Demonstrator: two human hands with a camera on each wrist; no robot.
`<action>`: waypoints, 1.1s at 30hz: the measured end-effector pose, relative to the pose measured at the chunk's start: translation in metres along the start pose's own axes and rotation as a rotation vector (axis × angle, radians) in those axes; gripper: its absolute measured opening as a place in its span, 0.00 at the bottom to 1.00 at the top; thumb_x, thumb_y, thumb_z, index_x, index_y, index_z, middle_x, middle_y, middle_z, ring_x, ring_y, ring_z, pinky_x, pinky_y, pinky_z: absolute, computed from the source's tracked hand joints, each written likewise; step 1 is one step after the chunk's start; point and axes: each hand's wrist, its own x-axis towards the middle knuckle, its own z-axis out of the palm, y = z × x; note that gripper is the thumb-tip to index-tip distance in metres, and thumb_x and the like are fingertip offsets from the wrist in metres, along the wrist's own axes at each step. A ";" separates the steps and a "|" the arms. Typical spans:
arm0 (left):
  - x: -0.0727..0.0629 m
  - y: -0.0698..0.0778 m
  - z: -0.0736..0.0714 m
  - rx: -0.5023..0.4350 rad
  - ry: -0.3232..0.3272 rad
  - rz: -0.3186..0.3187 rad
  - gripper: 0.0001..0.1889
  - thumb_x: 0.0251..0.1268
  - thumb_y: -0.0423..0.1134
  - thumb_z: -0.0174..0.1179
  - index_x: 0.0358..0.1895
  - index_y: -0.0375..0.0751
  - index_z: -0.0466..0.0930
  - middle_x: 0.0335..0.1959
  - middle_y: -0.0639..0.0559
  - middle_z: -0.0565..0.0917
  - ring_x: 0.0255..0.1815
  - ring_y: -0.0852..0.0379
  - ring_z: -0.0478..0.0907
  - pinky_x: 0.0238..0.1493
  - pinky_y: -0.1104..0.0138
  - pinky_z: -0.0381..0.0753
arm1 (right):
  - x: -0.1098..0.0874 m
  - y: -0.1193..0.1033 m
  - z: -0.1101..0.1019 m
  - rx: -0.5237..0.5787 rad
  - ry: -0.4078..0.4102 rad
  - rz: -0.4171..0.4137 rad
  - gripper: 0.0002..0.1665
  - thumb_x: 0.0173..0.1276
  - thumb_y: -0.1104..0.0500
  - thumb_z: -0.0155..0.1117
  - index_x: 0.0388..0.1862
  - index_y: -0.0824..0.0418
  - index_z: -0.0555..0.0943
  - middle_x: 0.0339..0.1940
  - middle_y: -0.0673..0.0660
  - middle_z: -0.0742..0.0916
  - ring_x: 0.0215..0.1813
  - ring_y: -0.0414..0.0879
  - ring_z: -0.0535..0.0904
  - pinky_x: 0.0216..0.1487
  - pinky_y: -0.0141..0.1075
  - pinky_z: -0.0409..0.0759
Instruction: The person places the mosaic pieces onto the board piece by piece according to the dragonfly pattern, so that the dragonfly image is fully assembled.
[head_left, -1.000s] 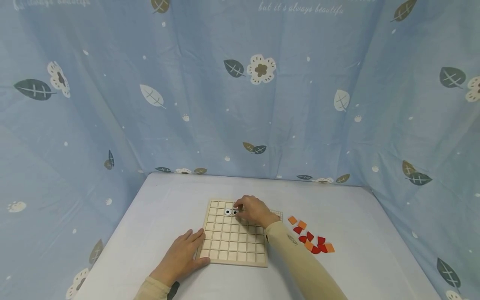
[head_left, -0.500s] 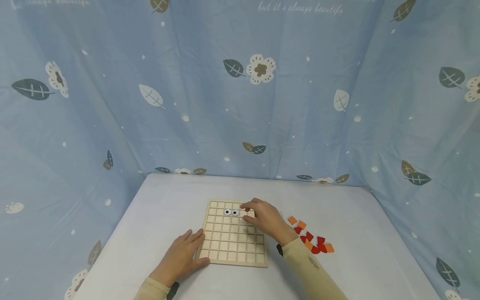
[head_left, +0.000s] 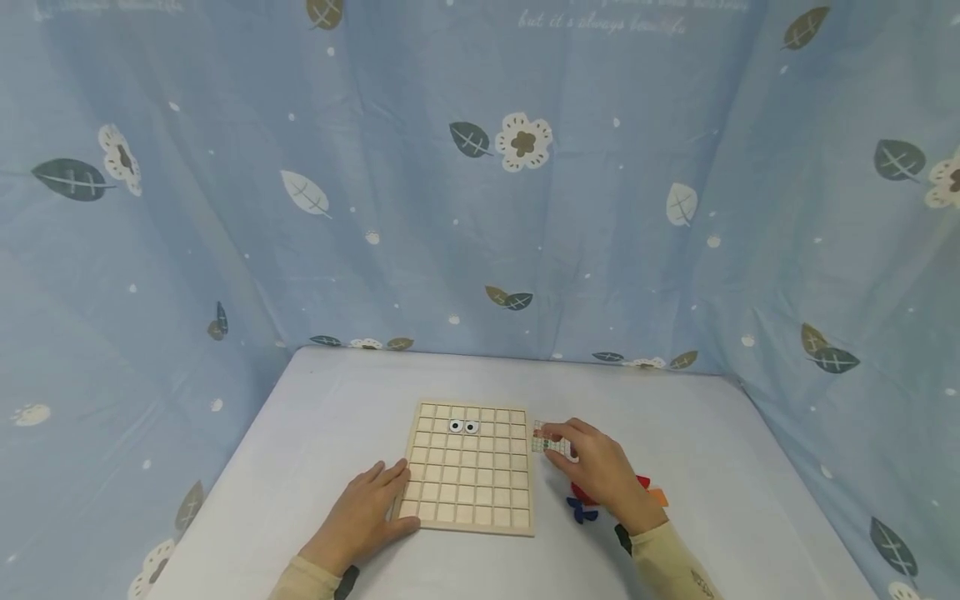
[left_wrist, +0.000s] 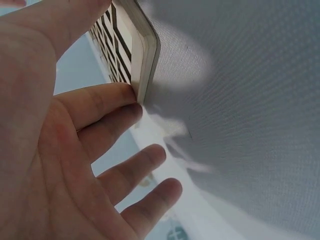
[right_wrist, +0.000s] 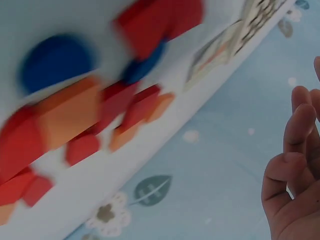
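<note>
A square wooden grid board (head_left: 468,487) lies on the white table. Two eye tiles, the left one (head_left: 456,426) and the right one (head_left: 472,427), sit side by side in its second row from the back. My left hand (head_left: 362,512) rests at the board's near left corner, fingertips along the left edge and thumb at the front edge. In the left wrist view the fingers touch the board's rim (left_wrist: 146,65). To the right of the board, my right hand (head_left: 600,467) hovers over a small printed card (head_left: 537,443), thumb and index finger apart with nothing seen between them.
Under and beside the right forearm lie loose pieces: blue ones (head_left: 579,511), red ones (head_left: 643,482) and orange ones (head_left: 658,497). The right wrist view shows several of them, including a blue rounded piece (right_wrist: 57,62). A patterned blue curtain (head_left: 420,217) hangs behind the table.
My right hand has moved right, off the eye tiles and the board, to above the card and near the loose pieces. Blue pieces now show beside it. The left hand stays put.
</note>
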 end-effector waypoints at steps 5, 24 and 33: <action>0.000 -0.001 0.001 -0.001 -0.013 0.004 0.42 0.59 0.61 0.69 0.68 0.32 0.75 0.72 0.41 0.72 0.72 0.32 0.66 0.70 0.39 0.67 | -0.018 0.016 -0.005 -0.048 0.028 0.077 0.25 0.58 0.55 0.81 0.55 0.50 0.86 0.39 0.46 0.85 0.28 0.38 0.74 0.24 0.27 0.73; -0.001 -0.002 0.002 0.003 -0.007 0.001 0.43 0.59 0.62 0.70 0.68 0.32 0.74 0.72 0.41 0.72 0.72 0.32 0.66 0.70 0.40 0.67 | -0.040 0.056 -0.018 -0.128 -0.216 0.358 0.20 0.63 0.53 0.75 0.54 0.53 0.88 0.42 0.51 0.86 0.40 0.45 0.81 0.45 0.47 0.89; 0.000 -0.002 0.002 0.006 -0.009 0.006 0.43 0.59 0.62 0.69 0.68 0.32 0.74 0.72 0.41 0.72 0.72 0.32 0.66 0.71 0.40 0.67 | -0.031 0.058 -0.010 -0.139 -0.262 0.366 0.16 0.60 0.52 0.78 0.47 0.53 0.88 0.35 0.47 0.84 0.37 0.43 0.80 0.45 0.46 0.88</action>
